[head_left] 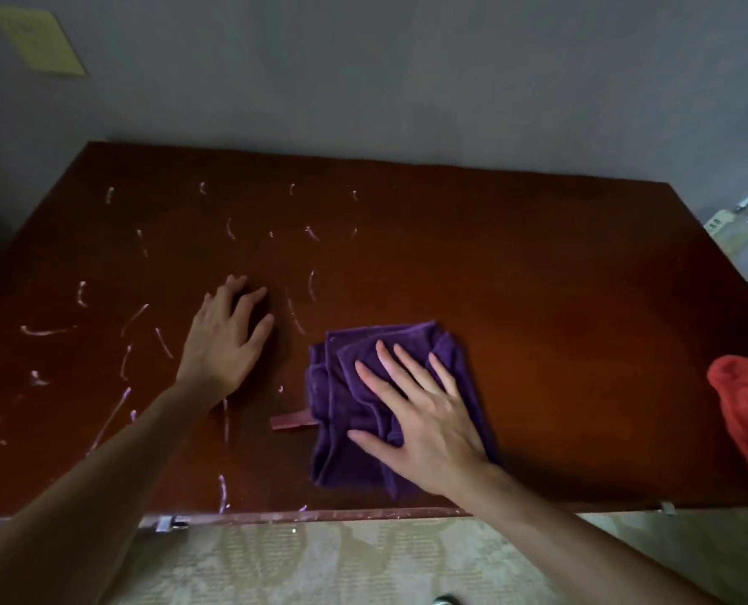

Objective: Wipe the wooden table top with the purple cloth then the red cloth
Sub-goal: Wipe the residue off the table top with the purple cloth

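The dark red-brown wooden table top (538, 277) fills the middle of the view. White streaks (138, 316) mark its left half, while the right half shows none. A folded purple cloth (346, 386) lies near the front edge. My right hand (424, 417) presses flat on the purple cloth with fingers spread. My left hand (224, 338) rests flat on the bare wood to the left of the cloth, fingers apart, holding nothing. The red cloth (747, 412) lies bunched at the table's right edge, partly cut off by the frame.
A grey wall (407, 80) runs behind the table, with a yellow paper (36, 41) on it at top left. A power strip with cables (730, 220) sits past the table's right rear corner. Patterned pale floor (320, 561) shows below the front edge.
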